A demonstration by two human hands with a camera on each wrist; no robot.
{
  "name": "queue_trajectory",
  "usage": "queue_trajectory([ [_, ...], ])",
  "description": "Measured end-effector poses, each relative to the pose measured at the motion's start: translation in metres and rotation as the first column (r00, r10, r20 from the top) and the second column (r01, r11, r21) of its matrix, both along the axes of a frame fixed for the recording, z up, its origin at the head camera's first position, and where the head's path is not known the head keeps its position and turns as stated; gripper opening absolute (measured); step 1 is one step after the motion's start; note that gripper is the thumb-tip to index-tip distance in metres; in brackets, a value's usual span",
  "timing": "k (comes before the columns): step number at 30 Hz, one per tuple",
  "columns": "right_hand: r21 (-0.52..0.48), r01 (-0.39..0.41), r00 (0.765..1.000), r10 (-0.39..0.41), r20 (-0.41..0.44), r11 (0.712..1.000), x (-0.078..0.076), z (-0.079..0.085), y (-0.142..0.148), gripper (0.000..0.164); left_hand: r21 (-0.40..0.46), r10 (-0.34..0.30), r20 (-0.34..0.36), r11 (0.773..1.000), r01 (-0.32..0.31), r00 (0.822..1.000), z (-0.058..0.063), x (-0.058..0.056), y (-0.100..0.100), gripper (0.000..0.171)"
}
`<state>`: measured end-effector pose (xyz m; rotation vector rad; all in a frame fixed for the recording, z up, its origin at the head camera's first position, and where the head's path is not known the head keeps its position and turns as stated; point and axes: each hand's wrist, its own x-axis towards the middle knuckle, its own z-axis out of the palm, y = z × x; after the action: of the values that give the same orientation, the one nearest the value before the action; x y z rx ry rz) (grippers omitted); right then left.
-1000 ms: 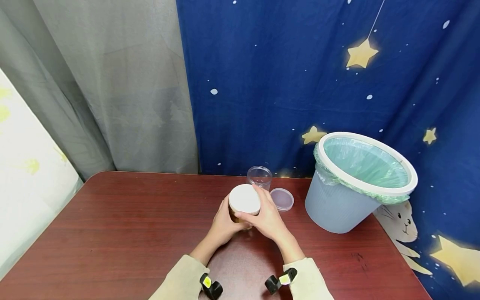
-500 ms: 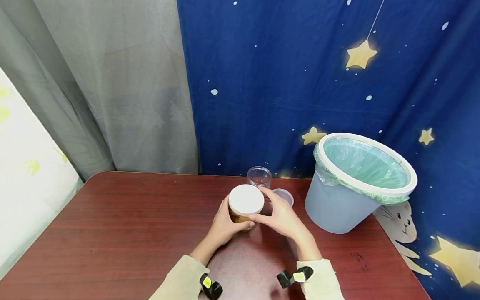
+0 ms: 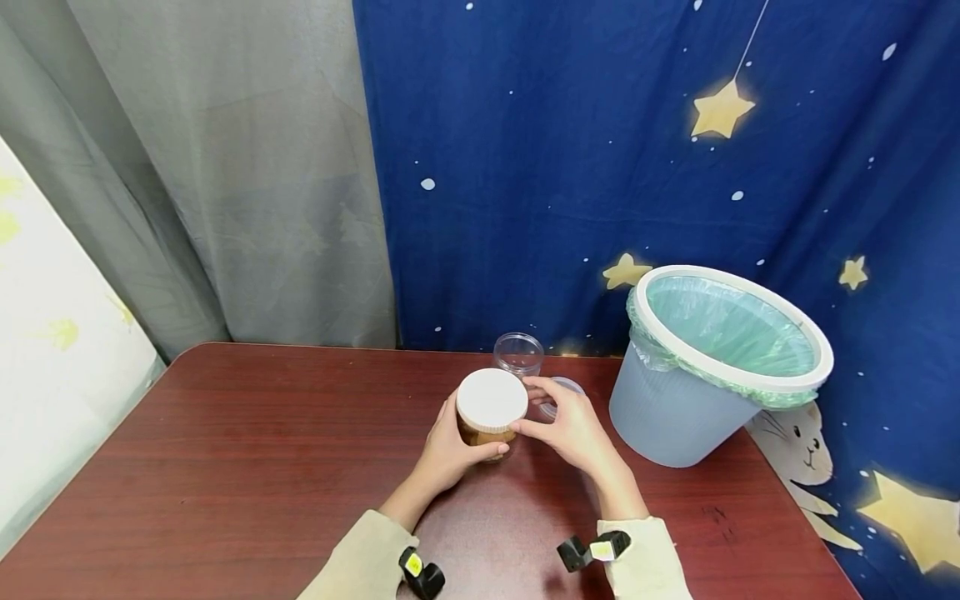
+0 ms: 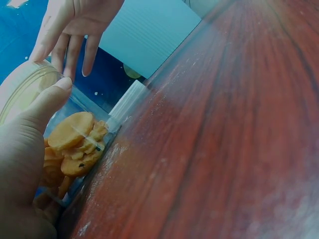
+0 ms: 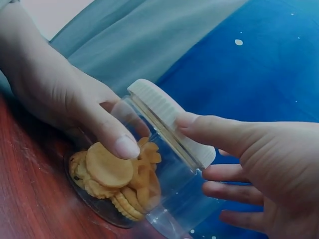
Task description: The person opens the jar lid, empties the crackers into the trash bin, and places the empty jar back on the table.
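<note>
A clear plastic jar point(image 5: 182, 184) of yellowish-brown biscuits point(image 5: 109, 167) stands upright on the table with a white ribbed screw lid point(image 3: 492, 400) on top. My left hand point(image 3: 448, 450) grips the jar's body from the left, its thumb across the near side. At the lid's right edge is my right hand point(image 3: 572, 429), thumb touching the ribbed rim and the other fingers loosely spread beside it. Behind the jar stands a second clear container point(image 3: 519, 353), uncovered. A round translucent lid point(image 3: 572, 386) lies to its right, partly hidden by my right hand.
A blue-grey waste bin point(image 3: 671, 417) with a white rim and green liner stands on the right of the reddish-brown table point(image 3: 247, 450). Grey and blue star-patterned curtains point(image 3: 540, 183) hang behind the table's far edge.
My right hand has loosened from around the lid and drawn back to the right, turning outward and covering more of the round translucent lid. My left hand and the jar stay in place.
</note>
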<state>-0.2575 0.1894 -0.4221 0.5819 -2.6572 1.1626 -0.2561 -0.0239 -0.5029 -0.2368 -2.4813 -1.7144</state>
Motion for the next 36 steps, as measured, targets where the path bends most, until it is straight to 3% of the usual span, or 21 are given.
queue_trajectory([
  [8, 0.037, 0.029, 0.999, -0.028, -0.016, 0.999, 0.001, -0.007, -0.013, 0.073, -0.011, 0.004, -0.006, 1.000, -0.004, 1.000, 0.001, 0.000, 0.000, 0.117],
  [18, -0.017, 0.054, 0.999, -0.054, 0.001, 0.998, 0.005, -0.018, -0.037, 0.085, -0.006, 0.001, -0.003, 1.000, -0.001, 1.000, 0.000, 0.000, 0.000, 0.118],
  [26, -0.063, 0.139, 0.990, -0.139, 0.007, 0.988, 0.002, -0.030, -0.053, 0.091, -0.001, -0.015, -0.007, 1.000, 0.015, 1.000, 0.001, 0.000, -0.002, 0.114],
  [36, -0.098, 0.203, 0.978, -0.206, -0.022, 0.974, 0.006, -0.025, -0.057, 0.088, -0.027, -0.011, -0.004, 1.000, 0.011, 1.000, -0.001, -0.001, -0.002, 0.115],
])
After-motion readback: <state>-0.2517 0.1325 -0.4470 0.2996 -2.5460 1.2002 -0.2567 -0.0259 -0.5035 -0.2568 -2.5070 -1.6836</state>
